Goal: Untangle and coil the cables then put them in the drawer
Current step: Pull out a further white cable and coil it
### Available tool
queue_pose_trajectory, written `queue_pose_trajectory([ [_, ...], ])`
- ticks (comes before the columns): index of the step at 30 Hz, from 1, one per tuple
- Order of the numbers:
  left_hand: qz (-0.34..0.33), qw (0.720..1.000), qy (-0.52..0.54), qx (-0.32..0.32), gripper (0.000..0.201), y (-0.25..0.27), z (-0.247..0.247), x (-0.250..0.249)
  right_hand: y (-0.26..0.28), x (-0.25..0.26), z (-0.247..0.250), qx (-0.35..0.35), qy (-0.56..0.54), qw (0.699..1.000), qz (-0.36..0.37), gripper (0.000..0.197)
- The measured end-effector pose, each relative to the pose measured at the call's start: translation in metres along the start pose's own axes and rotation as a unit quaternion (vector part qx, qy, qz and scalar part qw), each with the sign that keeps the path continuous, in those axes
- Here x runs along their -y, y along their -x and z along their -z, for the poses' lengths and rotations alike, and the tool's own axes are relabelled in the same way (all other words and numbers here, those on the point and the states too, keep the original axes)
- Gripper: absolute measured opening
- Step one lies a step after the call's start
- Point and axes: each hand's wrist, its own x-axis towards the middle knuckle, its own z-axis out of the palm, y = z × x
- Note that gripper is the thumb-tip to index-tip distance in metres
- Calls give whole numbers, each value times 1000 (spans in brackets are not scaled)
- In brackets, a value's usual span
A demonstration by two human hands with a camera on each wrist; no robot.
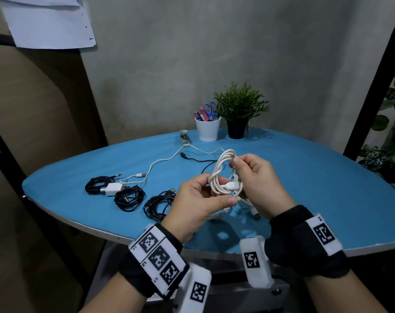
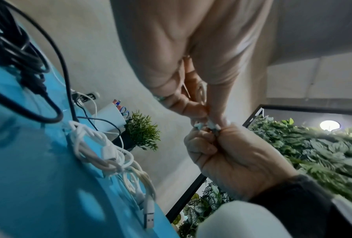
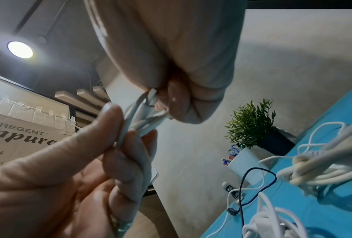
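Both hands hold a white cable coil (image 1: 221,175) in the air above the blue table (image 1: 316,188). My left hand (image 1: 217,190) pinches its lower loops between thumb and fingers. At the coil's top and right side, my right hand (image 1: 237,177) grips the strands, with a white plug lying across them. In the wrist views the white cable coil (image 3: 142,119) shows between both sets of fingertips. Three black coils (image 1: 128,197) lie at the table's left beside a white charger (image 1: 112,188). A loose white cable (image 1: 169,159) and a black cable (image 1: 196,159) trail behind. More white coils (image 2: 101,149) lie under my hands.
A white cup of scissors and pens (image 1: 207,129), a potted plant (image 1: 239,111) and a stapler (image 1: 185,137) stand at the table's far edge. A black frame (image 1: 377,75) with foliage stands at the right. The table's near edge (image 1: 101,233) runs just below my wrists.
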Motion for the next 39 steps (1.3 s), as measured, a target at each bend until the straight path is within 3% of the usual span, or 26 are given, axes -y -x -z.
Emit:
queue_pose_trajectory([
  [8, 2, 998, -6, 69, 35, -1, 5, 1, 5, 7, 1, 38, -45, 997, -53, 24],
  [18, -24, 997, -11, 79, 14, 0, 4, 6, 6, 12, 3, 74, -31, 993, -83, 27],
  [22, -28, 996, -12, 89, 21, 1, 8, 6, 12, 16, 1, 108, -95, 984, -110, 27],
  [25, 2, 996, 38, 77, 46, 0, 7, 5, 14, 16, -1, 114, -125, 979, -113, 27],
  [30, 55, 991, 99, 65, 21, 2, 6, 6, 11, 17, 2, 96, -180, 973, -105, 22],
  [34, 91, 981, 164, 54, 17, 3, 8, 6, 10, 22, 4, 121, -273, 945, -136, 29],
  [36, 89, 980, 167, 58, 18, 3, 8, 6, 11, 25, 6, 129, -293, 934, -160, 21],
  [39, 75, 985, 145, 61, 20, 3, 7, 5, 10, 26, 6, 114, -296, 932, -175, 30],
])
